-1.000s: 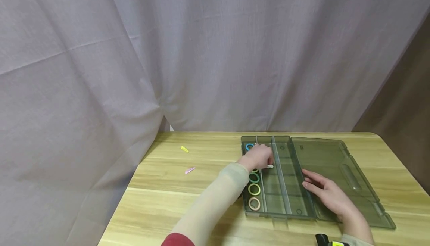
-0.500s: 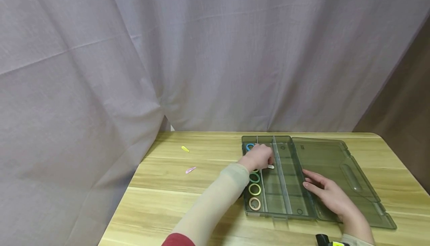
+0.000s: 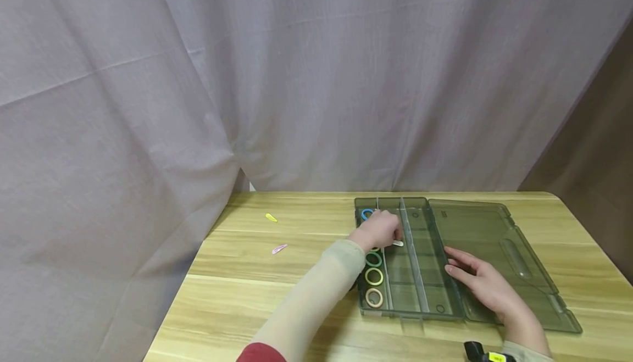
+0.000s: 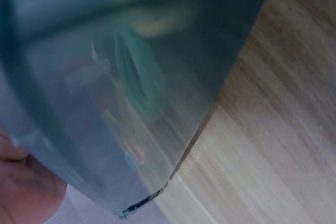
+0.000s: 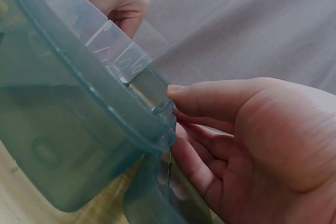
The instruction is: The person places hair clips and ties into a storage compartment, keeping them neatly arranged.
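Observation:
A translucent grey-green divider box (image 3: 435, 266) lies with its lid folded out to the right. My left hand (image 3: 379, 228) reaches into the middle compartment, fingers bent down. Its fingertips are hidden, so any hold there cannot be told. Just below those fingers a white snap hair clip (image 3: 398, 243) shows. My right hand (image 3: 482, 282) grips the box's hinge-side edge; in the right wrist view its thumb (image 5: 199, 95) presses the rim. Coloured hair ties, such as a peach one (image 3: 374, 298), line the left compartment. The blurred left wrist view shows the box wall (image 4: 178, 98).
A yellow hair clip (image 3: 271, 217) and a pink hair clip (image 3: 279, 249) lie on the wooden table (image 3: 237, 301), left of the box. The lid (image 3: 479, 230) spreads flat under the right forearm. A grey curtain (image 3: 316, 104) hangs behind the table.

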`<state>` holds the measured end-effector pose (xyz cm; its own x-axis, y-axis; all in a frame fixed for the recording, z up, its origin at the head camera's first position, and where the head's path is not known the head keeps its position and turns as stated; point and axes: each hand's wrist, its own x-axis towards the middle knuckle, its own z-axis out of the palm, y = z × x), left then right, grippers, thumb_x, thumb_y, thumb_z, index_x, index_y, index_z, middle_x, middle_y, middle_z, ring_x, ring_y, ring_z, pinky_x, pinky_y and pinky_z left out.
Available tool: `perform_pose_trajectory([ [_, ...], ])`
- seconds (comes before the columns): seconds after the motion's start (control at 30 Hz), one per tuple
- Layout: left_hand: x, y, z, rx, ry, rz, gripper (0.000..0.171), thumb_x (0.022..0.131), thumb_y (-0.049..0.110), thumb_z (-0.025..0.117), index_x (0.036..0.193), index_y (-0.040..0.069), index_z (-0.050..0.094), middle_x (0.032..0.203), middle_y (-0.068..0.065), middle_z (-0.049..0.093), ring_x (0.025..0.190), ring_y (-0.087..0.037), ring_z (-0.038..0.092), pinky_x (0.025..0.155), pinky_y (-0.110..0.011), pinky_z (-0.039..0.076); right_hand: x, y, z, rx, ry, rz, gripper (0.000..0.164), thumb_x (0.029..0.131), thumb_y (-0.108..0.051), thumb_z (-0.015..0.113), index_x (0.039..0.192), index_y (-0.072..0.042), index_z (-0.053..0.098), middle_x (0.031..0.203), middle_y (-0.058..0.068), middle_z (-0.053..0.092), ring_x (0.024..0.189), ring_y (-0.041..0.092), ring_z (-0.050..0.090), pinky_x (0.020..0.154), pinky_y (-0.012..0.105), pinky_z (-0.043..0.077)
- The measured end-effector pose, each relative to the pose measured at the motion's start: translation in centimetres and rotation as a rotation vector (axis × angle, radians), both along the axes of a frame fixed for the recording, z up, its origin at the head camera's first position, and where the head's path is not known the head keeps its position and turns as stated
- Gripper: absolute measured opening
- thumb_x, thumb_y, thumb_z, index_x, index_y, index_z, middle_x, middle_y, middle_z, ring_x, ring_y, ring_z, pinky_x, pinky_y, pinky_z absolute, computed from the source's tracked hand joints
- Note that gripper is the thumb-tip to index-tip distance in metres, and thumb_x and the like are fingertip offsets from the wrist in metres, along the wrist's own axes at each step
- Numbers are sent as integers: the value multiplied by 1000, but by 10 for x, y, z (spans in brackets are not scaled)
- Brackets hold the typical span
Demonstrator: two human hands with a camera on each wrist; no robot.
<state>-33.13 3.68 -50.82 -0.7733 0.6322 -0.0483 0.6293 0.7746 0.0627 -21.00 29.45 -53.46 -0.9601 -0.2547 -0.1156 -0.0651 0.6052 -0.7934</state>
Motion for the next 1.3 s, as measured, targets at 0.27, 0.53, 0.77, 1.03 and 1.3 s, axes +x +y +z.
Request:
perform_pose_trajectory([
  [0.27,-1,-5,2,46,-20,-56,26,95,5,74,103,26,86,100,17,77,97,-1,68,99,-21,47,2,-1,1,-20,7,-7,66,111,-35,61,161,4,41,150,32,55,139,50,51,87,14,45],
  [0.53,0,-27,12,328,-87,-222,14,102,12,74,114,9,82,110,2,78,97,-5,69,85,-10,49,0,2,5,-37,-9,1,68,112,-37,59,162,3,39,152,32,53,140,51,50,100,38,53],
  [0.77,28,-90,13,679,-80,-168,20,101,10,75,121,5,79,118,-5,75,109,-15,69,97,-31,57,3,1,0,-69,-47,0,70,111,-40,59,163,3,38,154,31,51,141,49,48,96,27,52],
  [1.03,56,-204,4,772,-101,72,24,99,6,76,123,5,78,119,-7,76,100,-16,71,89,-38,61,0,8,-2,-31,-49,-6,71,111,-41,58,163,2,38,153,30,52,139,46,51,92,26,53],
  [1.3,70,-278,-5,705,-160,257,29,97,1,77,126,-2,74,115,-19,74,96,-25,71,81,-34,60,-7,20,4,-12,-40,1,71,112,-42,57,163,3,36,154,33,50,141,53,47,87,21,51],
])
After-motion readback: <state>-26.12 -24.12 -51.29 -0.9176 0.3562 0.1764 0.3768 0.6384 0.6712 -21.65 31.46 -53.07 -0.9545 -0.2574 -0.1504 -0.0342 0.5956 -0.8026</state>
